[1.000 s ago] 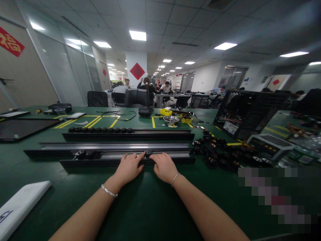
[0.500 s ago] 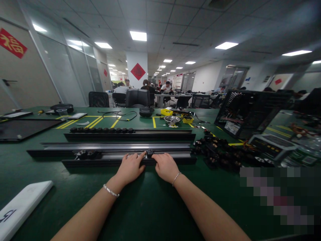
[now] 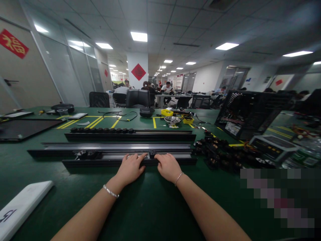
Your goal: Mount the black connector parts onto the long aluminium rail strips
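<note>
Left hand (image 3: 130, 168) and right hand (image 3: 167, 165) are both flat on the near black rail (image 3: 100, 163), fingers spread, gripping nothing, either side of the little black slider (image 3: 151, 154). Compared to a second ago I'd say they've barely budged, maybe a touch to the right. Rail's on the green table (image 3: 140, 207), more rails (image 3: 130, 136) behind it, pile of black parts (image 3: 220, 154) just right.

White board (image 3: 21, 207) near left; open computer case (image 3: 250, 112) right; yellow trays (image 3: 167, 112) beyond.
</note>
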Tool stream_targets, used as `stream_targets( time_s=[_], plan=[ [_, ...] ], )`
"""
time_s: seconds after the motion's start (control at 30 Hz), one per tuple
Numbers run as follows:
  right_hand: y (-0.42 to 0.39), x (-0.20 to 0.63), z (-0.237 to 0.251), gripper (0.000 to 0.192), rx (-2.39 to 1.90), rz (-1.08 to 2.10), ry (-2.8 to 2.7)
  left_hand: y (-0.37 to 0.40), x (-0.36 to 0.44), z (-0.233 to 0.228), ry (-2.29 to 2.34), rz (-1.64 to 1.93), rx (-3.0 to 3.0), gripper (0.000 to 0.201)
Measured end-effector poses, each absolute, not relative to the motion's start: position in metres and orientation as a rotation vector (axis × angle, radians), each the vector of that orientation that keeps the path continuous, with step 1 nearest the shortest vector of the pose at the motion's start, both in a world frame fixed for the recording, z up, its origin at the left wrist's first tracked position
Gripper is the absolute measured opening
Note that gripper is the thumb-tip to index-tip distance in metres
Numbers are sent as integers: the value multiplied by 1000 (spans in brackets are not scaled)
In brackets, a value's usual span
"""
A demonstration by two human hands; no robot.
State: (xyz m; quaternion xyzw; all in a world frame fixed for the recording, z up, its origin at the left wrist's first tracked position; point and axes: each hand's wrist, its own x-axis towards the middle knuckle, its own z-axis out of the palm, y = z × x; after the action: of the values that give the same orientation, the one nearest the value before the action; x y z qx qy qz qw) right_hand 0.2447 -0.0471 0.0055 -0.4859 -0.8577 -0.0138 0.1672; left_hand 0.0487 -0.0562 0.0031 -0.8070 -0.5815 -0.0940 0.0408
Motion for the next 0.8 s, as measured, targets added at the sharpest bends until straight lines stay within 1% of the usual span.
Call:
stream_targets(
  time_s=[0.8],
  plan=[
    [-48,255,15,30,-1454,55,-2459,-56,47,2,-1767,-324,-2475,47]
  ],
)
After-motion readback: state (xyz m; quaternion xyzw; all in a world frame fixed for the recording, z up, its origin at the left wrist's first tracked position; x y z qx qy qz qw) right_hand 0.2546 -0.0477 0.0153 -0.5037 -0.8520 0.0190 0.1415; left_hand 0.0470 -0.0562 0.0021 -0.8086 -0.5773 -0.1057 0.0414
